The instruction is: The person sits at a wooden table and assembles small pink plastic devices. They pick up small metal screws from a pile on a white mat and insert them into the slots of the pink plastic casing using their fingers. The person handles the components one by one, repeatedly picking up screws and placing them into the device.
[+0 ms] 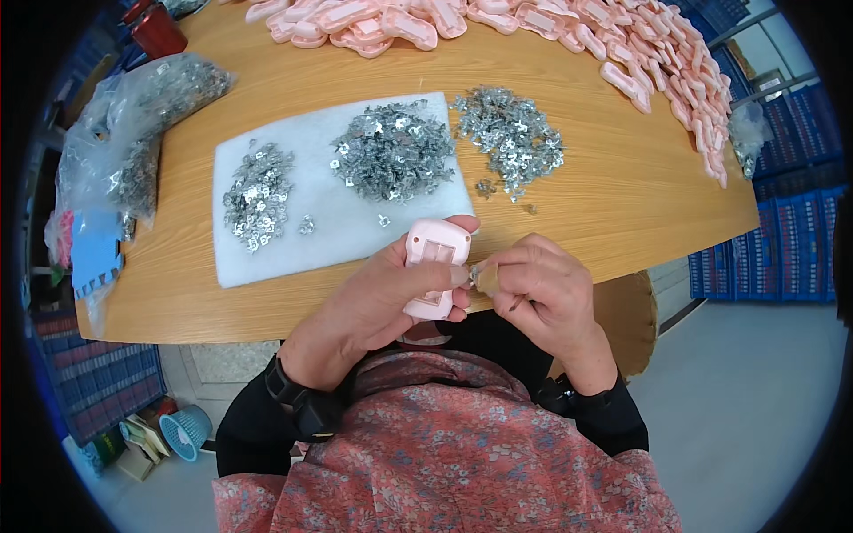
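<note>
My left hand (369, 293) is closed around a pale pink plastic casing (435, 233), held upright over the table's near edge. A rectangular recess shows in the casing's face, and the thumb lies across it. At the casing's right side, my right hand (555, 289) is pinched on a small metal piece (474, 274), mostly covered by the fingertips. Something tan covers one of those fingertips. Beyond my hands, a white foam sheet (333, 253) bears two piles of small silvery metal clips (395, 151) (258, 195). Another clip pile (511, 138) lies on bare wood.
Many pink casings (382, 27) are heaped along the far and right sides of the wooden table (613, 195). Plastic bags (142, 115) of metal parts and a red container (157, 29) stand at the left. Blue racks (782, 253) and a blue basket (187, 433) are beyond the table.
</note>
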Available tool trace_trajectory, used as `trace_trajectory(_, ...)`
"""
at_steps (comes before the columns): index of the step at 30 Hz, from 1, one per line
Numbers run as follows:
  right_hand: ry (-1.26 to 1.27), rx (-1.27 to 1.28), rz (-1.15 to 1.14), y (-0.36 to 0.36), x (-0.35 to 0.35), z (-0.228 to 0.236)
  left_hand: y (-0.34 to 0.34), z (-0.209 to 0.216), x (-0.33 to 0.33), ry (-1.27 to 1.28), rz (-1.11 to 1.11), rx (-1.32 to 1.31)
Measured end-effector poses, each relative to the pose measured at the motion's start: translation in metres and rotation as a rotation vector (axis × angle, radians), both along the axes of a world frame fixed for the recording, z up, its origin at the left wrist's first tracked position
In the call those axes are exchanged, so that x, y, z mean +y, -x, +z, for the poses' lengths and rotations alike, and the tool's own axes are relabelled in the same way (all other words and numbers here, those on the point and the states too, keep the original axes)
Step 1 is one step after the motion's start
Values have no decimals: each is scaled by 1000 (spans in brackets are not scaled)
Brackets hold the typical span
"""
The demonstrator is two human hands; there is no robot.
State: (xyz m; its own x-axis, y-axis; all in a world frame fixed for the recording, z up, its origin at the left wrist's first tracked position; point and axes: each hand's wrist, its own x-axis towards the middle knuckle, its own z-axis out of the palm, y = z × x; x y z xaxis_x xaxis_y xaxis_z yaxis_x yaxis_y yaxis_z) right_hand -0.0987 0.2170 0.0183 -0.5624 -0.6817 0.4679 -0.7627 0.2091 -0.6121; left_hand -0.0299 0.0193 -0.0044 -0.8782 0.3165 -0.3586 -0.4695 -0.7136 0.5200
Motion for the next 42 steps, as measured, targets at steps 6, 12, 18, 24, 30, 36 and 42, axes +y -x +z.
trace_trajectory(6, 4, -11, 63, 0, -1, 2, -2, -3, -5, 18, -27, 34)
trace_trajectory(12, -1, 36, 64, 0, -3, -4, -3, -3, -4, 57, -2, 21)
trace_trajectory(18, -20, -589, -145, -12, 0, 3, 0, -3, -4, 287, 137, 139)
trace_trajectory(24, 81, -1036, -80, -11, -5, 3, 1, 4, -4, 349, 107, 182)
trace_trajectory(30, 170, -1215, -4, -14, -4, -5, 7, -2, -12, 136, 229, 300)
trace_trajectory(36, 264, -1417, 132, -16, -16, -13, 10, 9, 8, 332, 398, 359)
trace_trajectory(42, 277, -1103, 182, 3, -1, -15, 0, -10, -12, 146, 173, 279)
